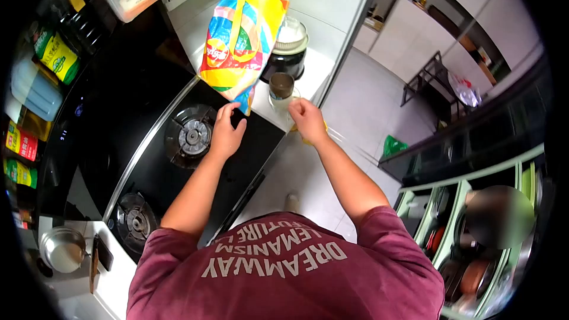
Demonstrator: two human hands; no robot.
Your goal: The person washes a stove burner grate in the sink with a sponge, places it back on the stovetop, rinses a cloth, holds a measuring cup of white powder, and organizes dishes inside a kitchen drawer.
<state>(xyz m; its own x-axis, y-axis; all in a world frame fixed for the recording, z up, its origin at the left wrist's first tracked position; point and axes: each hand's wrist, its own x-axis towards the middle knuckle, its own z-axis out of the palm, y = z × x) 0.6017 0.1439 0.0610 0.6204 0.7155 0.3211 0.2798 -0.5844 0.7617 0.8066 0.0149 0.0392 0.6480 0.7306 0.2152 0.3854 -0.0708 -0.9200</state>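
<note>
Over the near corner of the black gas stove is my left hand, its thumb and fingers apart. Its fingertips are at the lower blue corner of a colourful shopping bag, and I cannot tell whether they touch it. The bag stands tilted on the white counter at the stove's end. My right hand has its fingers curled together beside a glass cup with a dark upper part. What those fingers hold, if anything, is hidden. Something yellow shows behind the right wrist.
A dark appliance with a pale bowl on top stands behind the cup. Two burners are on the stove. Bottles line the left side, with a metal pot at lower left. An open drawer unit is at right.
</note>
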